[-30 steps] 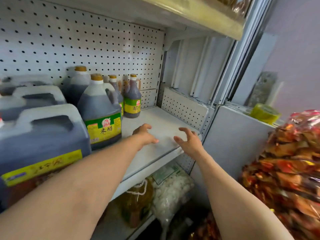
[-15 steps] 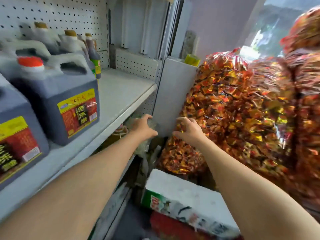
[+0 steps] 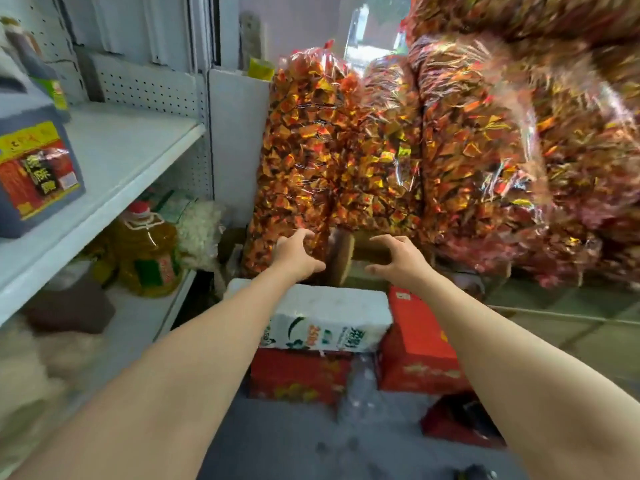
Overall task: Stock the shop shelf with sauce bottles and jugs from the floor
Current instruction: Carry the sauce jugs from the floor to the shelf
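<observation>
The shop aisle was narrow, a grey floor (image 3: 277,441) running between a white metal shelf (image 3: 114,161) on the person's left and heaped stock ahead. Nearest on the floor sat red cartons (image 3: 298,375), with a white box (image 3: 329,317) printed in green stacked on top of one. Just beyond that box both arms reached forward and down. The left hand (image 3: 294,252) and the right hand (image 3: 401,258) hung apart with fingers spread and loosely curled, holding nothing, either side of a blurred brown object (image 3: 341,258) whose nature could not be told. No sauce bottle or jug showed on the floor itself.

The task's goods that were visible stood on the shelf: a dark sauce jug (image 3: 34,174) with a red and yellow label at its front edge, and a dark bottle (image 3: 24,53) farther back. On the tier below stood a yellow oil jug (image 3: 149,251).

Judging by that jug, the next one would likely be heavy with liquid, its plastic walls smooth and slightly yielding; the moulded top handle would be the sound hold, with the other hand under the base.

Behind the hands rose large clear bags of red and gold wrapped sweets (image 3: 339,143), piled high.
</observation>
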Tool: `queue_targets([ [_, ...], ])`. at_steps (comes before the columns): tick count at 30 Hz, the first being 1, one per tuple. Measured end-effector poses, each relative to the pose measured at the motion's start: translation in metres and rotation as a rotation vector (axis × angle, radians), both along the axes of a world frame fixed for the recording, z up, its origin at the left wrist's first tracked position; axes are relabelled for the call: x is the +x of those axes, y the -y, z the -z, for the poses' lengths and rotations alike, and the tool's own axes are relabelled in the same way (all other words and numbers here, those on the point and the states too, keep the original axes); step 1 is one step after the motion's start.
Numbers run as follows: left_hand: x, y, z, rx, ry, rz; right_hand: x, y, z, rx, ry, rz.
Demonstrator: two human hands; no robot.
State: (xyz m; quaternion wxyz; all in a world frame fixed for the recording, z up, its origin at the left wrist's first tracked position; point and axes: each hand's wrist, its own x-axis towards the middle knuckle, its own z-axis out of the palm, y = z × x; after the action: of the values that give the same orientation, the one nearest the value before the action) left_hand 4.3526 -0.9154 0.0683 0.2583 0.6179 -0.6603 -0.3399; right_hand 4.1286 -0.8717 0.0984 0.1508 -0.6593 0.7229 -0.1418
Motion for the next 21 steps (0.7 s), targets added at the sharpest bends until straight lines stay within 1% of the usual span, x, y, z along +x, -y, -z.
queue_targets([
  [4, -0.090, -0.056, 0.000, 0.020, 0.000, 0.121, -0.080, -0.081, 0.001, 0.005, 0.016, 0.118],
  [7, -0.170, -0.111, 0.003, 0.041, -0.033, 0.224, -0.146, -0.149, 0.002, 0.013, 0.020, 0.206],
  [12, -0.289, -0.196, 0.015, 0.052, -0.033, 0.350, -0.254, -0.256, 0.009, 0.021, 0.036, 0.354],
  [17, -0.372, -0.258, 0.037, 0.022, 0.025, 0.435, -0.338, -0.336, 0.037, 0.048, 0.062, 0.492],
  [21, -0.422, -0.280, 0.059, 0.049, 0.091, 0.496, -0.381, -0.369, 0.068, 0.072, 0.080, 0.553],
])
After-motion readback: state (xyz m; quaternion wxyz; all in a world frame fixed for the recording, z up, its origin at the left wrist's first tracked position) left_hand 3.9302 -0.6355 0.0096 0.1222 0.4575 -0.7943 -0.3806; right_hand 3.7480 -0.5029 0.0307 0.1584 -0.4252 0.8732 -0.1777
